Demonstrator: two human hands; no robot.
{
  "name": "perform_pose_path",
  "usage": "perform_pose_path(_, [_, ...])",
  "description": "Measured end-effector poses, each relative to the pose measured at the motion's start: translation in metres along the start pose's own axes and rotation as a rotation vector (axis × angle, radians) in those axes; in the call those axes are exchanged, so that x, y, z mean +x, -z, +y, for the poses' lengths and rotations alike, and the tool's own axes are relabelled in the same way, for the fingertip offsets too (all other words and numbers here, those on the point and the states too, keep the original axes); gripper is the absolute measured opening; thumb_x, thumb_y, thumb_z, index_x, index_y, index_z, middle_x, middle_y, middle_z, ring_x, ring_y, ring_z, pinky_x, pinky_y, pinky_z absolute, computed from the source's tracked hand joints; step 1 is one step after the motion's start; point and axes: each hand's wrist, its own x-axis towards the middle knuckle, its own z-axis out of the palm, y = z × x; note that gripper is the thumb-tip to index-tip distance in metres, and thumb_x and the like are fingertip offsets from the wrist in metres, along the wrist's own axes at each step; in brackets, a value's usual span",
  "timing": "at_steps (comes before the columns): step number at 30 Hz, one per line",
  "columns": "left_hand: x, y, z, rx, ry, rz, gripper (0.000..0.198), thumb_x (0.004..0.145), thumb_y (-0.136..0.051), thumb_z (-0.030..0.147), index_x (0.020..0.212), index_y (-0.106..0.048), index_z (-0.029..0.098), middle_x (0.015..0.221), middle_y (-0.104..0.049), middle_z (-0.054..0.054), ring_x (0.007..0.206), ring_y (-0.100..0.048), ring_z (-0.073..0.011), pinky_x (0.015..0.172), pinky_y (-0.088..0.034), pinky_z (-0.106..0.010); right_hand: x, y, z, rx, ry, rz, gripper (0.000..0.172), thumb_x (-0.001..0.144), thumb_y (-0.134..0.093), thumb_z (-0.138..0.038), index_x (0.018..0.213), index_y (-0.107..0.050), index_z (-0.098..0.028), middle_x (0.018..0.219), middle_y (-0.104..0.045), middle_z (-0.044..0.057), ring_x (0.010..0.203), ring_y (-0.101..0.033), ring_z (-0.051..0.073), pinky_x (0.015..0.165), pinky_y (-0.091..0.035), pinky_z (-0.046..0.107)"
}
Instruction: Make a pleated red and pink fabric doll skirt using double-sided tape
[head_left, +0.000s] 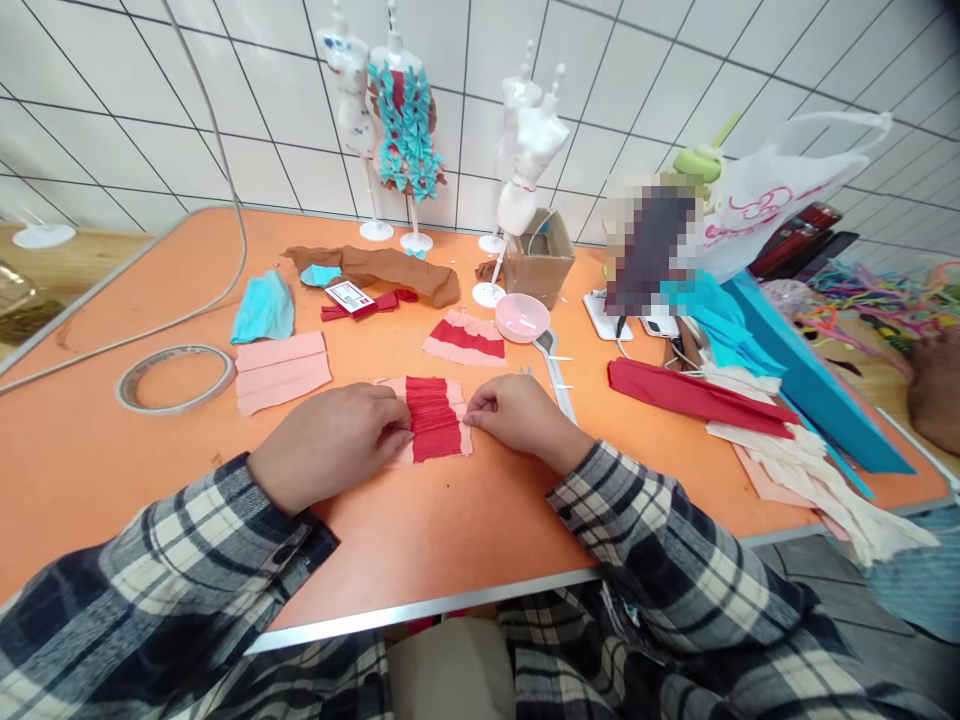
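Observation:
A pink crepe-paper piece with a wide red band (435, 420) lies flat on the orange table (420, 540). My left hand (337, 440) is closed at its left side, fingers curled on the pink part beside the red. At the opposite edge my right hand (521, 415) pinches the pink border between thumb and forefinger. Just behind lies a smaller pink piece with a red stripe (469, 337). A folded pink sheet (283, 372) is to the left of my left hand.
Tape roll (175, 406) at left; pink bowl (523, 318), cardboard box (541, 260) and scissors (559, 375) behind my right hand. Dress forms (409, 130) stand at the back. Red paper (697, 395) and a blue board (817, 380) lie right. Another person's hand (934, 390) is far right.

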Motion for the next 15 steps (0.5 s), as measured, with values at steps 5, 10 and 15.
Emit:
perform_pose_path(5, [0.000,-0.004,-0.006,-0.018,0.018,0.017,0.023,0.087,-0.049,0.035,0.078,-0.065,0.022,0.083,-0.069,-0.004,0.077,-0.062,-0.0214,0.064,-0.040,-0.032,0.014,0.013,-0.015,-0.230,-0.046,-0.142,0.011,0.080,-0.067,-0.024,0.074,-0.075,-0.019,0.080,-0.074,0.005,0.073,-0.064,0.017,0.061,-0.039,0.026])
perform_pose_path(10, [0.001,-0.005,-0.011,-0.027,0.033,0.015,0.024,0.088,-0.048,0.036,0.080,-0.066,0.023,0.081,-0.069,-0.004,0.073,-0.061,-0.0208,0.062,-0.038,-0.031,0.025,0.022,-0.037,-0.411,-0.117,-0.256,0.021,0.076,-0.060,-0.017,0.089,-0.076,-0.014,0.089,-0.074,0.014,0.077,-0.067,0.025,0.062,-0.044,0.030])
perform_pose_path(15, [0.001,-0.008,-0.019,-0.082,0.055,0.054,0.021,0.085,-0.055,0.037,0.075,-0.067,0.022,0.086,-0.065,-0.006,0.075,-0.060,-0.0213,0.066,-0.042,-0.033,0.029,0.021,-0.044,-0.453,-0.117,-0.257,0.028,0.073,-0.061,-0.017,0.096,-0.075,-0.012,0.090,-0.074,0.017,0.080,-0.068,0.028,0.061,-0.046,0.031])
